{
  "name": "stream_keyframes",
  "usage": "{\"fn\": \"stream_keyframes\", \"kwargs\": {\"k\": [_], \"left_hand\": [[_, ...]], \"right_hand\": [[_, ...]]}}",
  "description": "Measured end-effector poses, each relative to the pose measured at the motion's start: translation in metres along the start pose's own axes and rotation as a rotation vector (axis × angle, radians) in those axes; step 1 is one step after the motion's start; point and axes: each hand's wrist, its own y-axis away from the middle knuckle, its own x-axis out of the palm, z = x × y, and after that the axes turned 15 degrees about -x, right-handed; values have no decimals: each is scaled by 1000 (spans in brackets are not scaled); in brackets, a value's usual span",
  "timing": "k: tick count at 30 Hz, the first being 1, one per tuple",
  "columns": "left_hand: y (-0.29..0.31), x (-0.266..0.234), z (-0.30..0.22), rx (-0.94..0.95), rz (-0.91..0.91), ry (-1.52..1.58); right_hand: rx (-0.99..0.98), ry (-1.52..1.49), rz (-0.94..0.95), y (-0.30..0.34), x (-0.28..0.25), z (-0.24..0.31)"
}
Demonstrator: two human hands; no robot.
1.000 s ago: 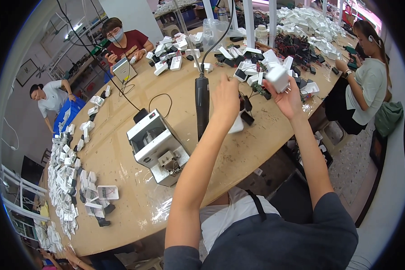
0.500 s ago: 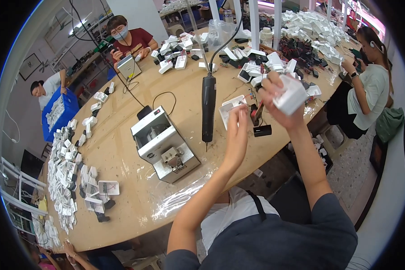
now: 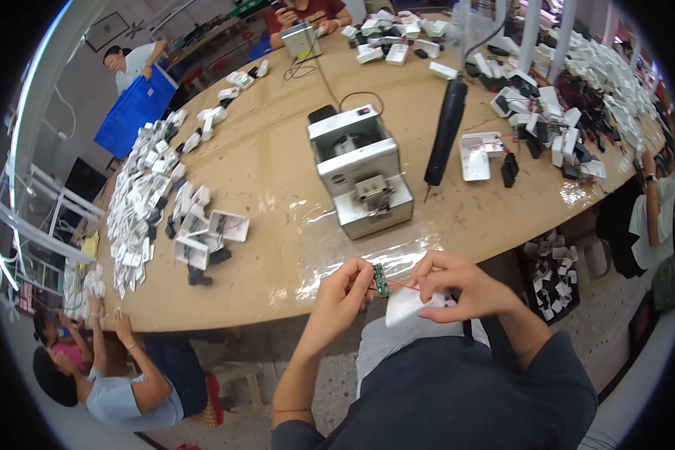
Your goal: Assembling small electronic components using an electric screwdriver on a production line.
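Observation:
Close to my body at the table's front edge, my left hand (image 3: 343, 294) pinches a small green circuit board (image 3: 381, 280) between thumb and fingers. My right hand (image 3: 463, 289) grips a white plastic housing (image 3: 405, 306), tilted over my lap. Red wire (image 3: 403, 285) runs from the board toward the housing; its far end is hidden by my fingers. Beyond the hands stands a grey metal bench machine (image 3: 364, 176) with a slotted block on its front. To its right hangs a black electric screwdriver (image 3: 446, 131), bit pointing down.
An open white housing (image 3: 475, 166) and a black part (image 3: 510, 170) lie right of the screwdriver. Heaps of white housings (image 3: 139, 199) line the left side, with more at the far right. A co-worker holds a blue crate (image 3: 135, 109). A dark bin (image 3: 553, 281) sits below the edge.
Both hands have come down and toward my body. The white housing has moved from above the right side to my lap, and my left hand now holds the circuit board. The view has shifted left.

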Motion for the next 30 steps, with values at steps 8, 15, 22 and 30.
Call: {"fn": "stream_keyframes", "kwargs": {"k": [8, 15, 22, 30], "left_hand": [[-2, -33, -9, 188, -137, -513], [-10, -48, -18, 260, 159, -458], [-13, -8, -5, 349, -446, -646], [-19, 19, 8, 188, -406, -483]], "right_hand": [[-17, 684, -24, 14, 73, -31], [-74, 565, 88, -6, 35, -42], [20, 400, 154, -10, 29, -64], [60, 200, -56, 10, 38, -73]]}}
